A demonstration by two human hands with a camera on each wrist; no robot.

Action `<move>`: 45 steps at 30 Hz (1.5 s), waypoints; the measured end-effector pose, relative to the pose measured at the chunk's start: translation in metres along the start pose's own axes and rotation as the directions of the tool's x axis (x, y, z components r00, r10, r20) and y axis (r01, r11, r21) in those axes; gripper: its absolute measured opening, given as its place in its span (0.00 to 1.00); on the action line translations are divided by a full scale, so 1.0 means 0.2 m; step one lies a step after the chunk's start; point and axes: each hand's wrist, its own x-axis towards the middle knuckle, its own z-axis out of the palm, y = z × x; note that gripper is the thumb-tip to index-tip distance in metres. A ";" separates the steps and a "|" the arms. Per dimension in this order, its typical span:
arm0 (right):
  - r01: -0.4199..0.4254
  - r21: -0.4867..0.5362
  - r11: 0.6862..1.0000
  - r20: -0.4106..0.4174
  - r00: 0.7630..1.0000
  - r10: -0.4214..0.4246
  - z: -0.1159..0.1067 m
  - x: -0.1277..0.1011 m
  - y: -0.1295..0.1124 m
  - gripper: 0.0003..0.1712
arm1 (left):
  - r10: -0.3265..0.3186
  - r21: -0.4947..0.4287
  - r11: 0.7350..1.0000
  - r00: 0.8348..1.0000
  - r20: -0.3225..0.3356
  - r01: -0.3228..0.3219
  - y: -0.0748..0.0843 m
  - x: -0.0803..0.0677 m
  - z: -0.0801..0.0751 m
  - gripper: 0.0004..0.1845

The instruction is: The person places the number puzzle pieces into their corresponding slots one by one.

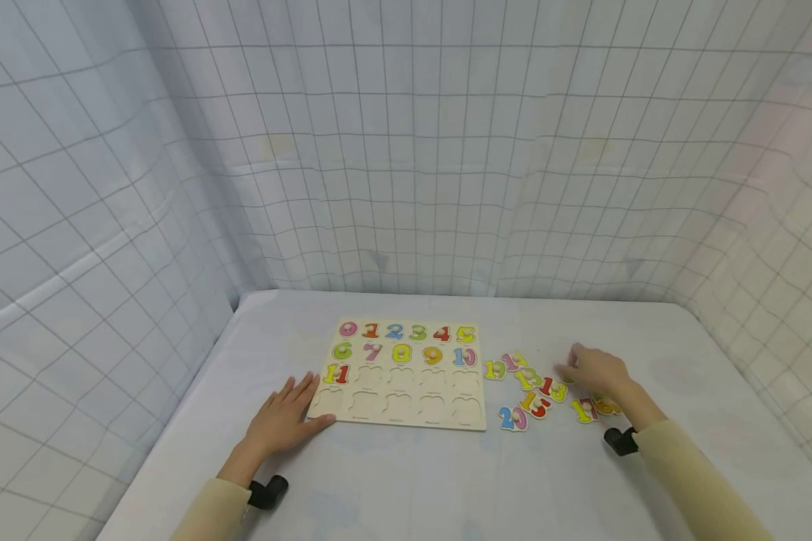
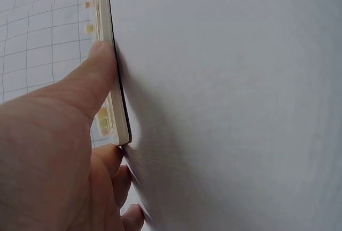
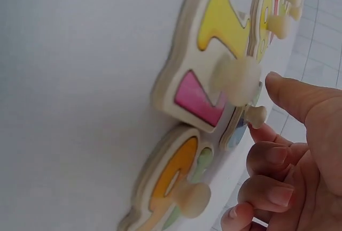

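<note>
A left hand, fingers flat, steadies the number board mid-table; at the board's 3 o'clock, the right hand hovers, unclenched, over loose number pieces.

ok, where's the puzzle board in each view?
Head: puzzle board at table centre, left hand on its near-left corner.
Left wrist: only its edge, upper left, thumb pressed against it.
Right wrist: not in view.
Shared landmark: the left hand at the board's corner.
</note>
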 end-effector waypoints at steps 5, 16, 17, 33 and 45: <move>0.005 0.006 1.000 0.008 1.000 -0.005 0.00 -0.02 0.03 0.22 | -0.003 -0.002 1.000 1.000 0.003 0.003 0.01 -0.01 -0.01 0.47; 0.073 0.023 0.997 -0.025 0.997 -0.072 0.00 -0.03 0.03 0.18 | -0.001 0.001 1.000 1.000 -0.001 0.001 0.01 -0.01 0.00 0.47; 0.077 0.028 0.997 -0.035 0.996 -0.076 -0.01 -0.03 0.02 0.18 | -0.001 0.002 1.000 1.000 0.000 0.001 0.01 -0.01 0.00 0.47; 0.148 0.064 0.987 -0.047 0.988 -0.145 0.08 0.13 -0.33 0.20 | -0.006 -0.001 1.000 1.000 0.000 0.006 0.00 -0.01 0.02 0.47; 0.304 0.065 0.950 -0.097 0.950 -0.297 0.13 0.23 -0.76 0.19 | -0.014 -0.006 1.000 1.000 -0.005 0.014 0.01 -0.01 0.00 0.48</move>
